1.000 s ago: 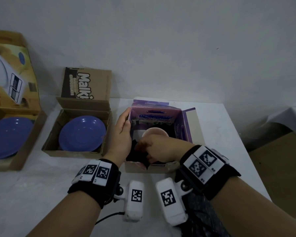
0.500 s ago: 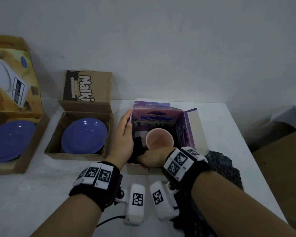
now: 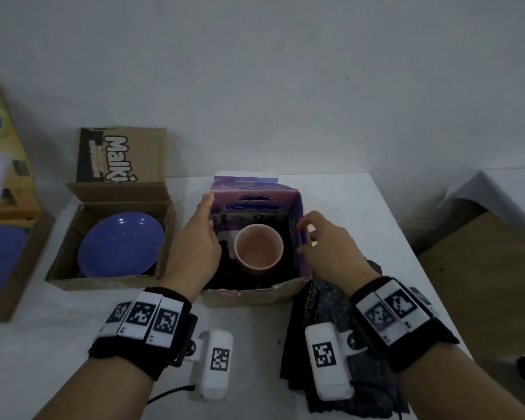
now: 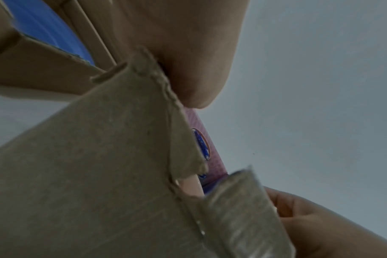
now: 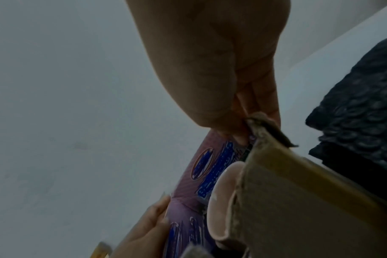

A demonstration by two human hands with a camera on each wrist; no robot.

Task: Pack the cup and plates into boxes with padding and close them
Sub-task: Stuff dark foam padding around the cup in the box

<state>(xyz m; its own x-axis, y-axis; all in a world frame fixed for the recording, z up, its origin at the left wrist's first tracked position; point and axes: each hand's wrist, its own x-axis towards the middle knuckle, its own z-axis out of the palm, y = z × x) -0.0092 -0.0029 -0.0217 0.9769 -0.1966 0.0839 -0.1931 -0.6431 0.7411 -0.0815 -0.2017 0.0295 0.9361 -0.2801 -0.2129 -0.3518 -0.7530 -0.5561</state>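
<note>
White surface [image 3: 346, 207] against plain white wall [image 3: 285, 71]. I see two cardboard boxes at left, each with blue plate [image 3: 120, 244]; dark padding sheets [image 3: 325, 301] at right near edge. Pink cup [image 3: 259, 250] upright in purple box [image 3: 255, 204], black padding around it. Left hand [image 3: 199, 237] flat against box's left wall, fingers straight, grip released. Right hand [image 3: 325, 244] pinching right flap [image 3: 302, 237], thumb inside.
</note>
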